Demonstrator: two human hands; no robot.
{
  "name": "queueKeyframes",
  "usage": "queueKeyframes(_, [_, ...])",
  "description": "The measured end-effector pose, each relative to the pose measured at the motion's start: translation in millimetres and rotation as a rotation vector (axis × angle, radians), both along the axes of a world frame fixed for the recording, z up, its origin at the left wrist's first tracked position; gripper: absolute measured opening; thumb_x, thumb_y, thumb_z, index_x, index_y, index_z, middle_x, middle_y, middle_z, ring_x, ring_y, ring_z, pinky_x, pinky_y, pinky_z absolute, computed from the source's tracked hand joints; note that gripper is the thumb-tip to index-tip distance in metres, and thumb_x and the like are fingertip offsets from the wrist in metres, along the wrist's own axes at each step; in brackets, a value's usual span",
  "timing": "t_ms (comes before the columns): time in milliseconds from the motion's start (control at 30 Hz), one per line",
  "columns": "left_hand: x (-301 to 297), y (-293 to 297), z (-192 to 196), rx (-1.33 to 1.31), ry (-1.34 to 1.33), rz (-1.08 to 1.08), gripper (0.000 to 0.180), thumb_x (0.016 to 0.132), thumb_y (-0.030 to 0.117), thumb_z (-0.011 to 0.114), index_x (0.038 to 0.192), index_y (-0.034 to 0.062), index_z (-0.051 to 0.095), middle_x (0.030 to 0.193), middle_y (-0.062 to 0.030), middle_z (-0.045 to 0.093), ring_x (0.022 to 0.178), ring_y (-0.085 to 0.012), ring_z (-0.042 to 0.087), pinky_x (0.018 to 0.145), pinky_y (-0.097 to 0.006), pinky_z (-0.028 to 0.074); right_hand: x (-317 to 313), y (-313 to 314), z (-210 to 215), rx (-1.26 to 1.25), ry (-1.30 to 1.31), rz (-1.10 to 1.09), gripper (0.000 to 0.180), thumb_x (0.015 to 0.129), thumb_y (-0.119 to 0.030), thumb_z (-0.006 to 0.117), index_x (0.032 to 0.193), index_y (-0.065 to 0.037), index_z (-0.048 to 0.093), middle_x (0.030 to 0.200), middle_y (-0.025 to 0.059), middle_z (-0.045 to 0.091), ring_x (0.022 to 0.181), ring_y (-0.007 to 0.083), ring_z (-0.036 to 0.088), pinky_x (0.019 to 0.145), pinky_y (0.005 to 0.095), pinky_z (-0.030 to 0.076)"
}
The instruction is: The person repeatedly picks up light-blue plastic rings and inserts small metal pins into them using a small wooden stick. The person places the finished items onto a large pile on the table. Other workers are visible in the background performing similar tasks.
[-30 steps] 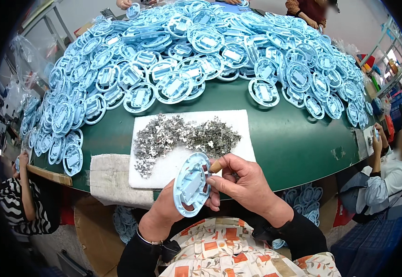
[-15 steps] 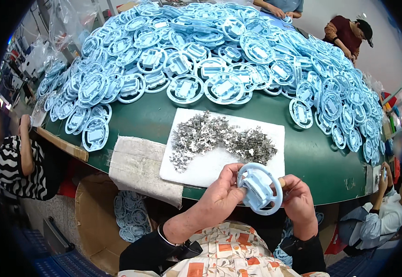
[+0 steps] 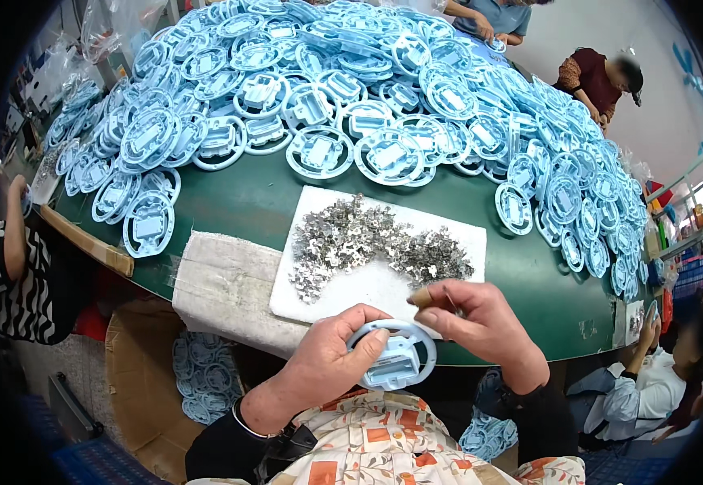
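Note:
My left hand grips a light blue plastic steering-wheel-shaped part by its left side, thumb across the rim. The part is tilted, its boxy hub facing up. Just above and right of it is my right hand, thumb and fingers drawn together, a tan cover on one fingertip. Whatever lies between those fingers is too small to make out. Beyond both hands lies a white foam-like board bearing a heap of small silvery metal clips.
A huge mound of blue wheel parts covers the back of the green table. A worn whitish pad sits left of the board. Below the table's edge stands a cardboard box with more blue parts. Several other people work around the table.
My right hand has let go of the wheel part and moved up beside the board. My left hand has shifted left with the part and turned it.

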State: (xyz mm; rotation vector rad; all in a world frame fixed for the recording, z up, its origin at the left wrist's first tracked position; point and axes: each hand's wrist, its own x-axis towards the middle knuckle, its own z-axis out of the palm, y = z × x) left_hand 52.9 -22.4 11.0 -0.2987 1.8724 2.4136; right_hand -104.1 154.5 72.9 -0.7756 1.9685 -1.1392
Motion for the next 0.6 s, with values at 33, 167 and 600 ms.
queueKeyframes(33, [3, 0, -2, 0.037, -0.026, 0.022, 0.024, 0.105, 0.015, 0.056, 0.12, -0.0026, 0.06, 0.099, -0.0047, 0.07, 0.087, -0.0055, 0.063, 0.077, -0.023, 0.053, -5, -14, -3, -0.012, 0.26, 0.061, 0.021, 0.094, -0.015, 0.072, 0.11, -0.002, 0.073, 0.082, 0.0049, 0.068, 0.067, 0.01, 0.058, 0.06, 0.0274, 0.047])
queueKeyframes(167, [10, -4, -7, 0.071, -0.082, 0.009, 0.024, 0.104, 0.016, 0.057, 0.118, -0.0027, 0.061, 0.097, -0.005, 0.07, 0.087, -0.006, 0.063, 0.077, -0.026, 0.054, -11, -56, -30, -0.06, 0.627, 0.234, 0.016, 0.09, -0.013, 0.072, 0.104, -0.007, 0.073, 0.09, 0.0107, 0.068, 0.075, 0.0283, 0.068, 0.067, 0.0383, 0.055])
queueKeyframes(600, [-2, -5, -10, 0.191, -0.098, 0.093, 0.025, 0.107, 0.015, 0.052, 0.125, -0.0021, 0.057, 0.106, -0.0054, 0.069, 0.092, -0.0054, 0.063, 0.08, -0.023, 0.054, -35, -53, -18, 0.025, 0.631, 0.118, 0.015, 0.086, -0.007, 0.072, 0.1, -0.004, 0.071, 0.088, 0.0125, 0.067, 0.079, 0.0318, 0.068, 0.069, 0.0397, 0.055])
